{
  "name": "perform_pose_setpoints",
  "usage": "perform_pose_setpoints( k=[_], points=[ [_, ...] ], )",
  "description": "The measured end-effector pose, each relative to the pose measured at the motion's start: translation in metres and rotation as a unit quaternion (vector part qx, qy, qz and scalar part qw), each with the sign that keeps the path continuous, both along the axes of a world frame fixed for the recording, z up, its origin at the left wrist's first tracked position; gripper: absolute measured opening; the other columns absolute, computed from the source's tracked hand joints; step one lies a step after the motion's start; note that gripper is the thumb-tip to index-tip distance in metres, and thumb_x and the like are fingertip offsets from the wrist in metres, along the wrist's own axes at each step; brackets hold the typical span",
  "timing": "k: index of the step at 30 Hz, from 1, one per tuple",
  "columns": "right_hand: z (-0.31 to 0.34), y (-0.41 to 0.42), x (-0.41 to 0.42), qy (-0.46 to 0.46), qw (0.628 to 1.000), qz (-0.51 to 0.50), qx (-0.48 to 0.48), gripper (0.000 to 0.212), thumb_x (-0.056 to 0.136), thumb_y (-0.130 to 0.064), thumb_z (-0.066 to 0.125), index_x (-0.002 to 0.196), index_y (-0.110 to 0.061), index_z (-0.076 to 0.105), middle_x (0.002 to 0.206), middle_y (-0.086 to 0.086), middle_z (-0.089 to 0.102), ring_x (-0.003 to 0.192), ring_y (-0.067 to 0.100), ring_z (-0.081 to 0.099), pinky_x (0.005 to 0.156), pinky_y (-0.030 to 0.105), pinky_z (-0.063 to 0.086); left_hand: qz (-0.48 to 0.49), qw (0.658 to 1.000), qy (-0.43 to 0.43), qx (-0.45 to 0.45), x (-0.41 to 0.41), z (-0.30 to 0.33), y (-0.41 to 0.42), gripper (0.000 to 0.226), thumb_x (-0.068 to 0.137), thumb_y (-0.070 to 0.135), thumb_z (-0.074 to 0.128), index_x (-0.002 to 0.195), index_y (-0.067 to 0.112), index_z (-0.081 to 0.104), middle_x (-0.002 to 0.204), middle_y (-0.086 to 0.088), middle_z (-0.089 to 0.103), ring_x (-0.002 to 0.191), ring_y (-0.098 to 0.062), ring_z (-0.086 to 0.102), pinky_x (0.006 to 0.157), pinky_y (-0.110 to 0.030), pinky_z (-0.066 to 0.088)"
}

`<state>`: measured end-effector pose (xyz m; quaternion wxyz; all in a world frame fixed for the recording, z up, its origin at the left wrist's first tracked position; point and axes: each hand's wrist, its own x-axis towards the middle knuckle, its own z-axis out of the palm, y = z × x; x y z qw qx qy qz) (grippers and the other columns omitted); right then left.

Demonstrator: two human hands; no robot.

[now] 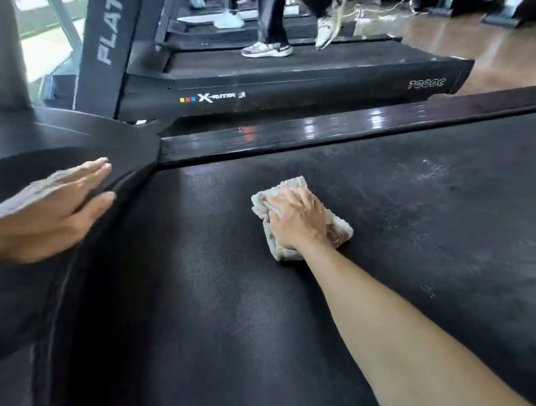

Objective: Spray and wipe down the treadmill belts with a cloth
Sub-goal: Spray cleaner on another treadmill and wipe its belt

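Note:
A black treadmill belt [224,306] fills the lower frame. My right hand [298,219] presses a folded pale cloth [339,231] flat on the belt near its middle. Grey damp streaks show on the belt to the right of the cloth. My left hand [46,213] rests flat with fingers together and stretched out on the black motor cover [21,136] at the belt's left end, holding nothing. No spray bottle is in view.
A glossy black side rail [351,124] borders the belt's far edge. Beyond it stands another treadmill [281,92], with a person's legs and sneakers [267,49] on its belt. More machines and a wooden floor [492,57] lie at the back right.

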<state>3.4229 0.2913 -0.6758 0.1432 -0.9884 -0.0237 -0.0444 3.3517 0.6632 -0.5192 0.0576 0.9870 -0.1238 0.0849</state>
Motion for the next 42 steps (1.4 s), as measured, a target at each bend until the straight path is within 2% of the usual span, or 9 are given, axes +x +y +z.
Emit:
perform_pose_setpoints(
  k=[5,8,11,19,23,27,33,38,42],
  points=[
    [-0.003,-0.024,-0.066,0.001,1.0,0.006,0.005,0.045,0.104,-0.046,0.039,0.147,-0.048,0.048,0.166,-0.008,0.029,0.154,0.024,0.015,0.124,0.047,0.013,-0.068,0.995,0.073,0.025,-0.063,0.039,-0.114,0.095,0.084,0.075,0.009,0.162,0.021,0.012,0.167,0.013,0.004,0.152,0.001,0.0,0.12,-0.019,-0.003],
    [-0.002,-0.04,-0.104,0.008,1.0,-0.002,0.006,0.045,0.104,-0.045,0.04,0.148,-0.049,0.046,0.167,-0.009,0.027,0.154,0.024,0.014,0.125,0.047,0.011,-0.09,0.993,0.064,0.027,-0.088,0.043,-0.156,0.092,0.089,0.074,0.01,0.163,0.021,0.01,0.169,0.011,0.001,0.153,-0.001,-0.002,0.122,-0.021,-0.003],
    [0.002,-0.055,-0.14,0.026,1.0,-0.002,0.011,0.046,0.105,-0.045,0.039,0.151,-0.05,0.042,0.169,-0.009,0.023,0.156,0.024,0.01,0.126,0.047,0.008,-0.088,0.994,0.062,0.035,-0.116,0.053,-0.19,0.073,0.103,0.057,0.024,0.163,0.018,0.008,0.17,0.007,0.0,0.155,-0.005,-0.003,0.126,-0.026,0.0],
    [0.021,-0.094,-0.232,0.096,0.995,0.03,-0.004,0.051,0.107,-0.045,0.036,0.157,-0.049,0.029,0.172,-0.007,0.008,0.158,0.027,-0.001,0.127,0.05,0.004,-0.087,0.995,0.054,-0.003,-0.208,0.073,-0.248,0.069,0.106,0.05,0.027,0.163,0.015,0.007,0.17,0.004,0.0,0.155,-0.006,-0.004,0.126,-0.027,-0.001],
    [0.019,-0.108,-0.263,0.095,0.994,0.042,-0.024,0.05,0.106,-0.047,0.037,0.156,-0.05,0.031,0.172,-0.008,0.011,0.158,0.027,0.002,0.126,0.05,0.007,-0.066,0.994,0.081,-0.039,-0.237,0.046,-0.259,0.066,0.108,0.044,0.03,0.163,0.013,0.009,0.17,0.002,0.001,0.155,-0.008,-0.003,0.124,-0.024,-0.002],
    [0.016,-0.114,-0.269,0.071,0.996,0.046,-0.026,0.062,0.094,-0.053,0.021,0.154,-0.048,0.036,0.17,-0.008,0.017,0.157,0.027,0.007,0.126,0.049,0.01,-0.044,0.991,0.118,-0.044,-0.238,-0.003,-0.261,0.065,0.109,0.042,0.029,0.162,0.011,0.009,0.17,-0.001,0.001,0.156,-0.01,-0.004,0.123,-0.026,-0.004],
    [0.007,-0.114,-0.26,0.012,0.999,0.033,0.019,0.055,0.091,-0.051,0.036,0.144,-0.051,0.049,0.163,-0.009,0.034,0.153,0.023,0.021,0.127,0.04,0.014,-0.018,0.984,0.165,-0.056,-0.204,-0.081,-0.267,0.067,0.108,0.043,0.028,0.162,0.011,0.006,0.17,-0.001,-0.001,0.156,-0.012,-0.005,0.127,-0.031,-0.001],
    [-0.001,-0.117,-0.256,-0.017,0.999,0.043,0.024,0.049,0.094,-0.051,0.041,0.141,-0.047,0.054,0.16,-0.009,0.039,0.152,0.022,0.023,0.127,0.039,0.013,0.021,0.986,0.149,-0.067,-0.168,-0.13,-0.267,0.066,0.108,0.042,0.028,0.162,0.011,0.008,0.171,-0.001,0.001,0.156,-0.012,-0.004,0.126,-0.033,-0.003],
    [-0.002,-0.117,-0.256,-0.032,0.999,0.037,0.018,0.05,0.093,-0.052,0.041,0.14,-0.048,0.054,0.157,-0.011,0.04,0.151,0.021,0.024,0.127,0.039,0.015,0.063,0.994,0.081,-0.049,-0.16,-0.156,-0.251,0.079,0.094,0.055,0.007,0.163,0.016,0.012,0.17,0.004,0.004,0.156,-0.008,-0.002,0.127,-0.036,-0.002]
  ],
)
